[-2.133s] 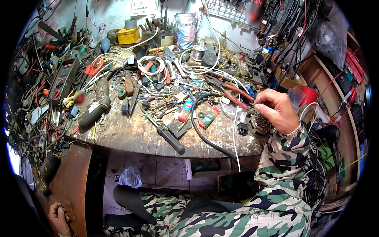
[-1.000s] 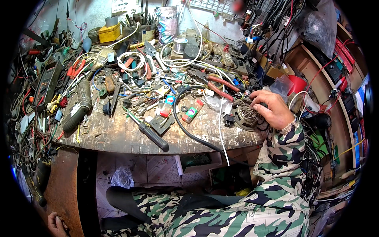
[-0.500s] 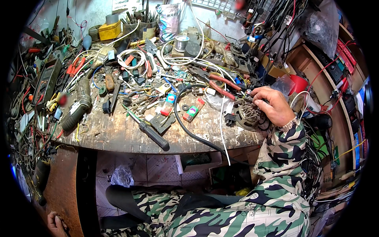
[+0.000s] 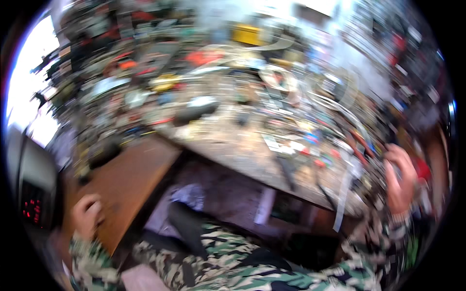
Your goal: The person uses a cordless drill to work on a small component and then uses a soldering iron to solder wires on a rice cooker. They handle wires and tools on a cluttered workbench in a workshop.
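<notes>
Motion blur covers most of the view. My right hand is lifted at the bench's right end, thumb and fingers apart, with nothing visible in it. Beside it lies a dark, rounded metal part, too smeared to make out. Red-handled pliers rest just left of that hand. My left hand lies with curled fingers on a brown wooden surface at the lower left; nothing shows in its grip.
The cluttered workbench carries tools, coiled white cable and a yellow box. A dark device with a red lit display stands at far left. A white strip hangs over the front edge.
The view has swung left, so the bench appears further right. My right hand has come off the metal part and its fingers have opened. More of my left hand and sleeve shows.
</notes>
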`<state>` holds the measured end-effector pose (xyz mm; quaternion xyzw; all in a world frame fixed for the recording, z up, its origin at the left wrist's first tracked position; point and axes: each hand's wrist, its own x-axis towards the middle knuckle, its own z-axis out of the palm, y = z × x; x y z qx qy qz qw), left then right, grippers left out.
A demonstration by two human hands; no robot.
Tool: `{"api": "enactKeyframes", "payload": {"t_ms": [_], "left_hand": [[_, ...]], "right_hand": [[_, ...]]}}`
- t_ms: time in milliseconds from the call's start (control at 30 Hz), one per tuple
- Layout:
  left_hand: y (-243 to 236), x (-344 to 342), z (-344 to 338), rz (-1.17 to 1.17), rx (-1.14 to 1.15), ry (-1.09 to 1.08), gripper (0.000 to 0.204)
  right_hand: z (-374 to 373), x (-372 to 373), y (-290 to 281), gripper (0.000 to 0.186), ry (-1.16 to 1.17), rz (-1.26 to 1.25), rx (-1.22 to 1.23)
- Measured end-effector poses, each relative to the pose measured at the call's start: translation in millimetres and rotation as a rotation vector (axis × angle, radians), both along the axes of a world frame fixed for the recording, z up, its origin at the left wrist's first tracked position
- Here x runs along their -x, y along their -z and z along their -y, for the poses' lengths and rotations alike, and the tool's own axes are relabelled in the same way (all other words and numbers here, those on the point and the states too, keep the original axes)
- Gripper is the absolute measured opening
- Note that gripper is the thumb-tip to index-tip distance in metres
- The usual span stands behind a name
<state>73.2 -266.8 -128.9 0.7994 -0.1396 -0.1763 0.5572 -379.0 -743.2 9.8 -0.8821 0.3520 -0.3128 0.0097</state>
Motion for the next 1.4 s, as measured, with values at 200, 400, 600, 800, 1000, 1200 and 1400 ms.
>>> {"api": "enactKeyframes", "payload": {"t_ms": [200,400,600,800,1000,1200,1400], "left_hand": [[-11.7,3.6,7.9,0.069,-0.029,0.036,0.019],[-1.0,3.2,1.3,0.107,0.043,0.111,0.019],[10.2,-1.6,9.0,0.48,0.064,0.242,0.015],[5.5,3.4,12.3,0.478,0.093,0.215,0.016],[-2.1,10.2,11.7,0.582,0.151,0.241,0.017],[-8.3,19.2,18.9,0.432,0.164,0.277,0.021],[-23.4,25.9,-7.3,0.728,0.02,0.187,0.024]], "right_hand": [[-109.0,-132.7,38.2,0.012,-0.618,0.115,-0.18],[-206.5,-276.7,84.5,0.031,-1.151,0.055,-0.499],[-267.3,-353.2,109.3,0.022,-1.235,0.089,-0.466],[-292.6,-360.9,121.0,0.018,-1.159,0.111,-0.695],[-289.7,-363.2,128.1,0.027,-1.048,0.319,-0.931],[-261.4,-336.0,108.7,0.01,-1.056,0.169,-0.648],[-131.6,-290.0,48.1,0.004,-0.74,0.216,-0.354]]}}
